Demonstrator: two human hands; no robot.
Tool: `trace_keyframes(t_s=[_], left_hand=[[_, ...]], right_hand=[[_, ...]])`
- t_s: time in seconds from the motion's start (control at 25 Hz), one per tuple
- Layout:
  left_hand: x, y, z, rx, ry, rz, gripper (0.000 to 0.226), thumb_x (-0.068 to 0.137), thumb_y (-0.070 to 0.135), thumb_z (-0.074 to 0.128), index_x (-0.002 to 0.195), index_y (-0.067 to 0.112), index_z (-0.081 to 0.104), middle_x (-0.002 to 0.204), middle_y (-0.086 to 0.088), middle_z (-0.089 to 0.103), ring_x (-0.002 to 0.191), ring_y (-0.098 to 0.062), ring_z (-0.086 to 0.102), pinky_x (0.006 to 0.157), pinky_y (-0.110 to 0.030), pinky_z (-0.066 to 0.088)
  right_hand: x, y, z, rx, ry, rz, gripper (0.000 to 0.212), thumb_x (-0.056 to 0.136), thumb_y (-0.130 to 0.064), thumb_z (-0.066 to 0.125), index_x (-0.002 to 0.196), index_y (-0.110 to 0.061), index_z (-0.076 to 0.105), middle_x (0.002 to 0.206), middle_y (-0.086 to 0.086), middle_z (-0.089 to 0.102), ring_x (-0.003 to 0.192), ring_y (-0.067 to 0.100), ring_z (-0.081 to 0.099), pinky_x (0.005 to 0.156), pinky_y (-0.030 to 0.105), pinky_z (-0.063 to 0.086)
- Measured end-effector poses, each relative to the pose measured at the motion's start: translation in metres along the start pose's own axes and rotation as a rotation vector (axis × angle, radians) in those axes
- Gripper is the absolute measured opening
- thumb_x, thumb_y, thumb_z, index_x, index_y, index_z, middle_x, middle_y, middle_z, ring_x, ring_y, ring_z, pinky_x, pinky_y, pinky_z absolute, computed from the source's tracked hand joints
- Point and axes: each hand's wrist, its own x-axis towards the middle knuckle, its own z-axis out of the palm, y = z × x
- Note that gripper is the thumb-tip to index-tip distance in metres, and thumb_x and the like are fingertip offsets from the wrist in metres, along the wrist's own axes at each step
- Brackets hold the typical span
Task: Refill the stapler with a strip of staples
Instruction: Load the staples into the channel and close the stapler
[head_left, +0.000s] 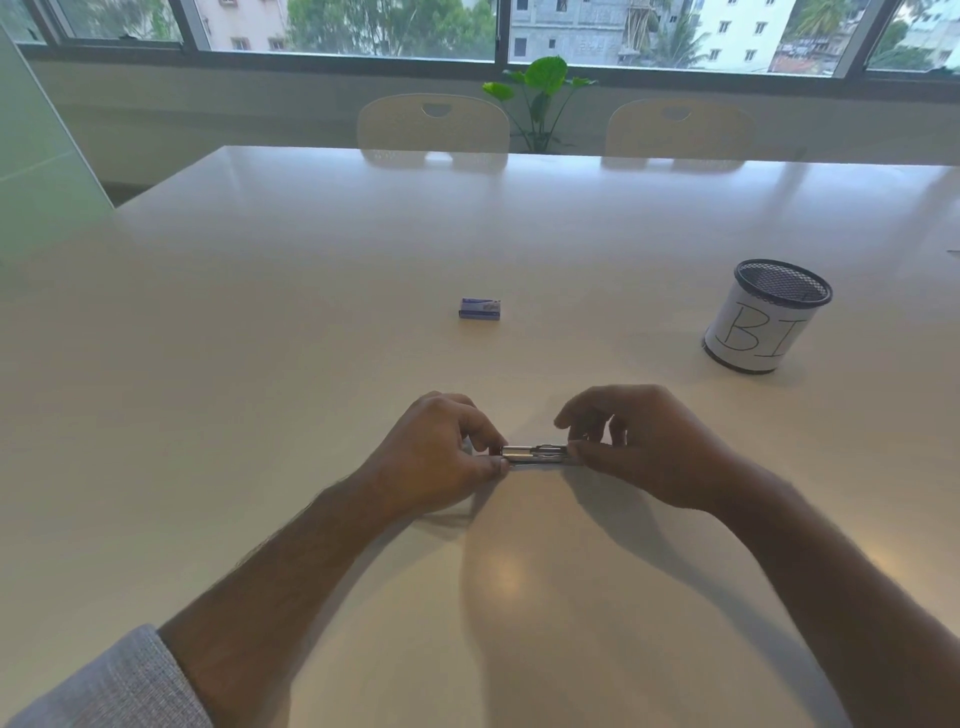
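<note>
A small silver metal stapler (535, 454) lies crosswise just above the white table (311, 312), near its front middle. My left hand (436, 457) pinches its left end with thumb and fingers. My right hand (634, 447) grips its right end, index finger curled above it. Both ends of the stapler are hidden by my fingers. I cannot tell whether a strip of staples is in it. A small blue staple box (480, 308) lies shut on the table farther back, apart from both hands.
A black mesh pen cup (763, 317) with a white paper label stands at the right. Two pale chairs (434, 127) and a green plant (543, 98) are behind the table's far edge, under the windows.
</note>
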Motion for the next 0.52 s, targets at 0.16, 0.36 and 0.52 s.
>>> trace_keyframes(t_s=[0.16, 0.36, 0.52], left_hand=[[0.000, -0.001, 0.000, -0.007, -0.005, 0.005, 0.009, 0.071, 0.030, 0.080, 0.079, 0.027, 0.078, 0.084, 0.008, 0.065, 0.082, -0.004, 0.050, 0.065, -0.018, 0.034], [0.000, -0.001, 0.000, -0.012, -0.006, 0.005, 0.008, 0.071, 0.030, 0.080, 0.078, 0.027, 0.077, 0.087, 0.006, 0.067, 0.084, -0.009, 0.053, 0.066, -0.020, 0.035], [0.000, -0.001, 0.000, -0.019, 0.001, 0.000, 0.008, 0.070, 0.030, 0.081, 0.076, 0.028, 0.077, 0.086, 0.006, 0.067, 0.086, -0.010, 0.054, 0.067, -0.021, 0.036]], right_hand=[[0.003, 0.001, 0.008, 0.135, 0.073, 0.049, 0.034, 0.071, -0.007, 0.082, 0.093, -0.028, 0.066, 0.072, -0.014, 0.073, 0.060, 0.002, 0.064, 0.061, 0.010, 0.045], [0.007, 0.002, 0.017, 0.079, 0.135, 0.049, 0.018, 0.066, -0.012, 0.087, 0.073, -0.023, 0.075, 0.058, -0.012, 0.064, 0.054, 0.002, 0.051, 0.054, 0.010, 0.038], [0.010, -0.001, 0.018, -0.044, 0.064, -0.056, 0.010, 0.073, -0.012, 0.083, 0.081, -0.018, 0.079, 0.071, -0.014, 0.061, 0.064, 0.003, 0.052, 0.057, 0.009, 0.036]])
